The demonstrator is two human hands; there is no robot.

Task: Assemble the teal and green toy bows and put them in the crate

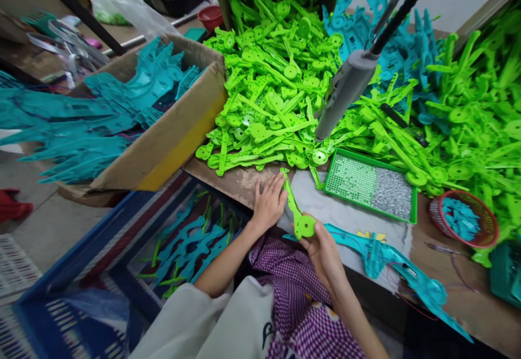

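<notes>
My right hand [324, 249] grips a bright green plastic arm-shaped part [293, 207] by its wide round end, with thumb and fingers at the disc. The part's narrow end points away from me, beside the fingertips of my left hand [269, 201]. That hand lies palm down at the table's front edge, fingers stretched out; whether its thumb touches the part is unclear. To the right of my right hand, a long blue plastic piece [372, 253] with thin wires lies across a grey cloth [307, 190]. A grey electric screwdriver [345, 90] hangs above the table, tip down.
Heaped green parts [277, 93] cover the back, with blue shells [391, 49] behind. A green tray [413, 215] holds small screws; a red basket [490, 235] holds small blue pieces. At left are a cardboard box [191, 114] of blue shells and a blue crate [116, 228].
</notes>
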